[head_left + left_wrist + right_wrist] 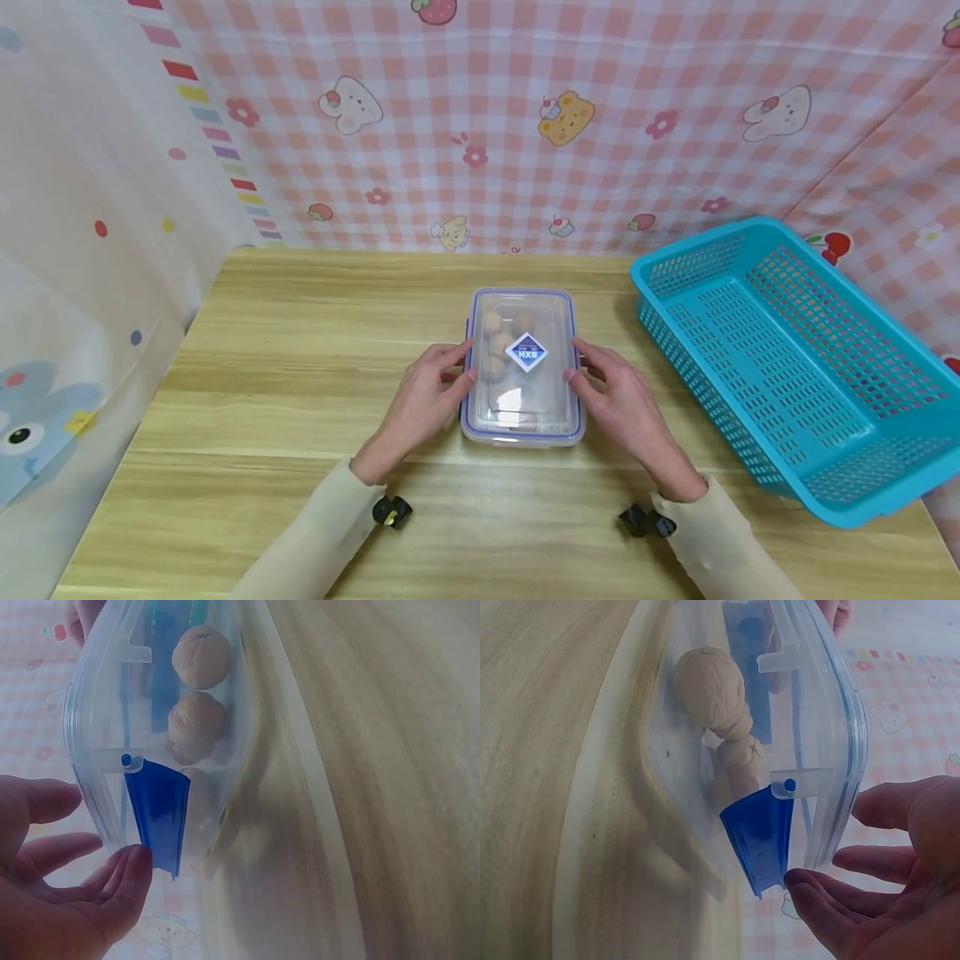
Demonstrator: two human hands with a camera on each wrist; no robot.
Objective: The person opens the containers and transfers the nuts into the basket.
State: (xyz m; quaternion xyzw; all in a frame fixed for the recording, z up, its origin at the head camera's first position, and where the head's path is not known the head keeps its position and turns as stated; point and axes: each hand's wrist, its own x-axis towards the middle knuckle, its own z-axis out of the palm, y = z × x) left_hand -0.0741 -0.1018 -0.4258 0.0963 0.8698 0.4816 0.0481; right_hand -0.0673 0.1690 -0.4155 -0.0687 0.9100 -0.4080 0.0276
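A clear plastic food container (551,375) with a blue-edged lid lies flat on the table, its lid in place. Through the walls show several round tan balls (201,657) with seams, like walnuts. My left hand (431,383) holds the container's left side, its fingertips at the blue latch (161,817), which stands out from the wall. On the opposite side my right hand (618,392) holds it the same way, by another outstanding blue latch (759,840). Each thumb rests at the lid's rim. The undersides of the fingers are hidden in the head view.
A turquoise plastic basket (776,467) with slotted walls stands at the right, beside my right hand. The wood-grain table (300,358) ends at a pink checked cloth (420,167) behind and a white printed cloth (90,208) at the left.
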